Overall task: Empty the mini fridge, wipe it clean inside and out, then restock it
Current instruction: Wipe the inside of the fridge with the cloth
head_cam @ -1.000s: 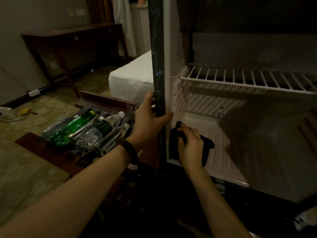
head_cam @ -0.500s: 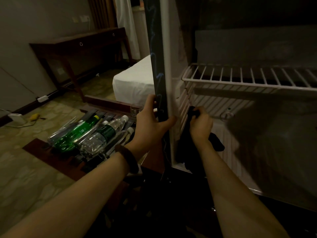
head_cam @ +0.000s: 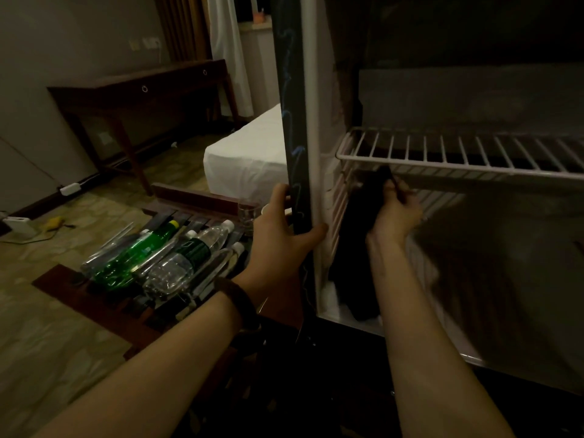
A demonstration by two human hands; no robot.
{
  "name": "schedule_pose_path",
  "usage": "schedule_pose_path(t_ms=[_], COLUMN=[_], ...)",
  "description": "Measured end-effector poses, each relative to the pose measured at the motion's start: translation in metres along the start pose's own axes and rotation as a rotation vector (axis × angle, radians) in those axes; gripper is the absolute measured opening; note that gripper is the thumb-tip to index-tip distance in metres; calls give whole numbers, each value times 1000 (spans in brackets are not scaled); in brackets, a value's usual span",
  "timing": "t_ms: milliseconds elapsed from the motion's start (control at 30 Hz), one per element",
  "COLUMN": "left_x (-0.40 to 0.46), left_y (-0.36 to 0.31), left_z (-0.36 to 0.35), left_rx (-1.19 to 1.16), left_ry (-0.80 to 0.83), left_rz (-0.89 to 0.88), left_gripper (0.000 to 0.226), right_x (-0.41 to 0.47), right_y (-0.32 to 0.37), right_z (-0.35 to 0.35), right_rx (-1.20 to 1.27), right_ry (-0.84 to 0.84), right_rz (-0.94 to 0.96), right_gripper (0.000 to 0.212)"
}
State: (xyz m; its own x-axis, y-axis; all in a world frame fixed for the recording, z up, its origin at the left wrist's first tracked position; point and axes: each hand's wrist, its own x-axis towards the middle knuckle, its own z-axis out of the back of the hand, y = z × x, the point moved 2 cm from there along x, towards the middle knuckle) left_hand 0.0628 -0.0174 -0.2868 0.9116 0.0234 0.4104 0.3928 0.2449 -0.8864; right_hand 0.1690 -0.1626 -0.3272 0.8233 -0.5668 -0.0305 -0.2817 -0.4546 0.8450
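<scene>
The mini fridge (head_cam: 316, 128) stands open with a white interior and no items inside. My left hand (head_cam: 281, 232) grips its dark left front edge, thumb inside. My right hand (head_cam: 396, 213) holds a dark cloth (head_cam: 357, 248) against the ribbed left inner wall, just under the white wire shelf (head_cam: 458, 153). The cloth hangs down to the fridge floor. On a dark wooden rack (head_cam: 94, 298) to the left lie a green bottle (head_cam: 139, 251) and clear water bottles (head_cam: 186, 260).
A drinking glass (head_cam: 246, 213) stands behind the bottles. The corner of a white bed (head_cam: 246, 153) is beyond it. A dark wooden desk (head_cam: 142, 86) lines the far wall. A white power strip (head_cam: 70, 188) and small items lie on the stone floor.
My right hand has carried the cloth up the left inner wall, from near the fridge floor to just below the wire shelf. My left hand has kept its grip on the fridge edge.
</scene>
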Motion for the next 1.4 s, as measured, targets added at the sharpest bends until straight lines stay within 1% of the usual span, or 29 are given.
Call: schedule_pose_path(t_ms=[67,133,200,233,300,367,467,533,600,633,667,700,733,800,833,867,900,967,1000,1033,1067,1100,1167,1233,1300,1400], left_x=[1,1,1,0,0,1,0,-1,-2,-2,-2,-2,-2,-1,-2,-1,-1,-2,-2,-2,-1,0,0,0,0,0], left_y=[2,3,4,5,5,5,3,1,-1,0,1,2,4,7,8,8,8,8,8,8,10,12,13,14,13,11], left_z=[-1,-1,-2,-2,-4,-4,-4,-4,-2,-2,-1,-1,-2,-3,-3,-3,-3,-3,-2,-2,-2,-1,-1,-1,-2,-3], left_rx=[28,48,65,76,90,98,89,70,45,30,18,12,11,11,11,10,8,-3,-18,-43,-68,-85,-94,-99,-102,-72], left_ry=[-12,-32,-49,-55,-56,-60,-65,-59,-44,-38,-35,-36,-42,-59,-67,-71,-70,-59,-52,-45,-40,-38,-33,-34,-33,-32], left_rz=[-8,-9,-17,-19,-9,-5,13,23,41,49,52,51,49,50,50,46,41,36,36,40,46,50,50,35,26,20], left_gripper=[47,47,48,48,46,46,46,47,48,48,47,47,47,47,47,47,46,45,45,46,46,45,45,45,46,49], right_x=[-13,-29,-30,-27,-21,-19,-22,-26,-31,-31,-27,-20,-10,11,21,35,47,68,77,86,94,99,100,82,51,10], right_y=[16,14,-6,-19,-41,-52,-57,-55,-40,-26,-9,11,30,61,69,68,61,30,14,3,-3,-4,-3,-9,-27,-69], right_z=[-26,-40,-30,-19,3,15,33,45,52,57,65,74,87,117,130,143,155,181,193,200,202,198,184,156,114,55], right_rx=[42,-111,-322,-386,-435,-511,-783,-968,-1195,-1307,-1399,-1452,-1474,-1435,-1425,-1471,-1565,-1799,-1902,-1981,-2006,-1970,-1856,-1815,-1768,-1672], right_ry=[106,199,246,290,387,477,546,642,740,725,648,512,336,9,-96,-125,-72,157,252,300,296,263,202,238,394,718], right_rz=[77,115,115,88,11,11,47,56,75,96,102,114,148,303,390,433,382,129,34,-2,7,28,59,120,191,230], right_gripper=[23,29,35,38,41,43,45,44,42,39,36,33,32,36,40,45,53,69,75,77,77,75,62,49,42,35])
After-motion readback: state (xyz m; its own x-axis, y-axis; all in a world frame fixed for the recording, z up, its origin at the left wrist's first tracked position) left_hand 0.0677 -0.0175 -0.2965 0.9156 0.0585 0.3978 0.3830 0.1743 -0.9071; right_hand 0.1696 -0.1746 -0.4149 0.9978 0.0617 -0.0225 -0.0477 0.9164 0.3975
